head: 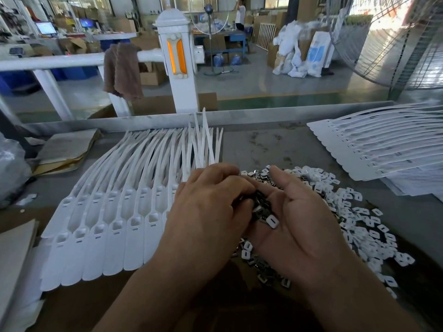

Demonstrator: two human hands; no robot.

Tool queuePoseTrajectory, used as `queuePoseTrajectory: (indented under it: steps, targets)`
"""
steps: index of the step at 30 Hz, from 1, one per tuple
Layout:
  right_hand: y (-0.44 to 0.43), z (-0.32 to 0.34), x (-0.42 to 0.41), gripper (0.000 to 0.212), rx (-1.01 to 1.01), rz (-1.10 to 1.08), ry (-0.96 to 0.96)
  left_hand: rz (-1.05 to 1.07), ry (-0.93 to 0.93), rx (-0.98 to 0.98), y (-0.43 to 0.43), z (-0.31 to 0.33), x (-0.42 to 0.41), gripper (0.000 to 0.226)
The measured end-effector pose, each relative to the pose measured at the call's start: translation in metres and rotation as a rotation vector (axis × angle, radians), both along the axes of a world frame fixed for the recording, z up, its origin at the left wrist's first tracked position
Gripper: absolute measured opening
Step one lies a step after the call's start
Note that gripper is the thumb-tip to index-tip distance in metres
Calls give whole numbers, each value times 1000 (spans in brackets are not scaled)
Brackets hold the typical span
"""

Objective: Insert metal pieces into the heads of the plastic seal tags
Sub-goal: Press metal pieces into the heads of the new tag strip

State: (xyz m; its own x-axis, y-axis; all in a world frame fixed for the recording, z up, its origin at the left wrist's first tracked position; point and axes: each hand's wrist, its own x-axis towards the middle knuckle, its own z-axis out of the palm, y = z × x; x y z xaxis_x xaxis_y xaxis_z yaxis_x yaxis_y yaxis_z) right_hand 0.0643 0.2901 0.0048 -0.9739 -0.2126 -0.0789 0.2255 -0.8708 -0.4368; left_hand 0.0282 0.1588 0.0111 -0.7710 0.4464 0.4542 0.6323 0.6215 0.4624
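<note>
A row of white plastic seal tags (115,236) lies side by side on the bench at the left, heads toward me, tails fanning to the back. A heap of small metal pieces (354,226) with white faces spreads across the right of the bench. My right hand (302,224) is cupped palm up over the heap and holds a small pile of metal pieces (263,209). My left hand (211,212) reaches into that palm with curled fingers; its fingertips are among the pieces, and what they pinch is hidden.
A second stack of white seal tags (383,144) lies at the back right. Cardboard sheets (64,149) and a plastic bag (12,168) sit at the left. A metal rail (263,116) edges the bench's far side; a large fan (395,44) stands beyond.
</note>
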Motion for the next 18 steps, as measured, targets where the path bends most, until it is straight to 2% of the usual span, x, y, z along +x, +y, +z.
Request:
queuePoseTrajectory:
  steps: [3, 8, 11, 14, 18]
  targets:
    - [-1, -1, 0, 60, 8, 7, 1, -3, -23, 87, -1, -1, -1, 6]
    - [-2, 1, 0, 61, -1, 3, 1, 13, -28, 155, -2, -1, 0, 12]
    - [-3, 2, 1, 63, -3, -47, -36, 50, -2, 128, -5, 0, 2, 15]
    - [-4, 2, 1, 52, 32, -109, -101, 70, 51, 66, -6, -2, 2, 3]
    - [-3, 2, 1, 48, 58, -136, -128, 100, 32, 56, -4, 1, 3, 3]
